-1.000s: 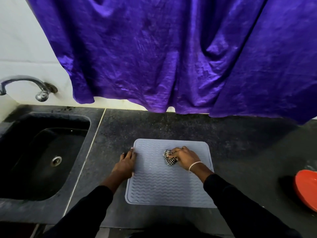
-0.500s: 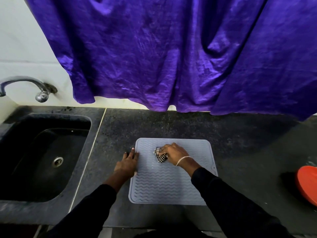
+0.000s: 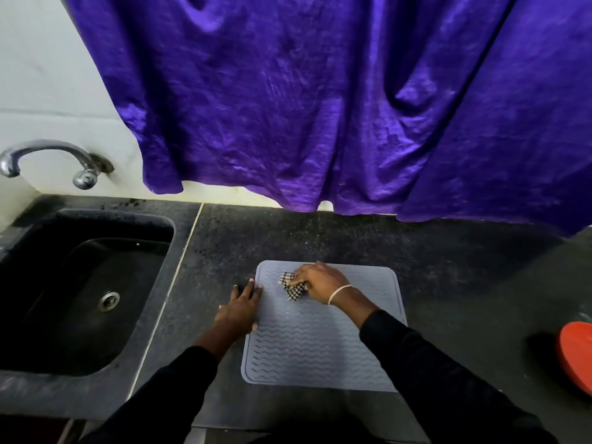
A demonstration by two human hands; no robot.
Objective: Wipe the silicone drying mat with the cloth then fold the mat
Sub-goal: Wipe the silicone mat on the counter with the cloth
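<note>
- Two hands on the grey silicone drying mat (image 3: 320, 344), lying flat on the dark worktop (image 3: 448, 283).
- Right hand (image 3: 323, 282): fingers clenched on the checked cloth (image 3: 292, 286), far-left corner.
- Left hand (image 3: 238, 310): fingers released, flat on the mat's left edge.

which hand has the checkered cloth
The right hand, with the bracelet, presses the black-and-white checkered cloth on the grey silicone mat; the left hand lies flat, empty.
</note>
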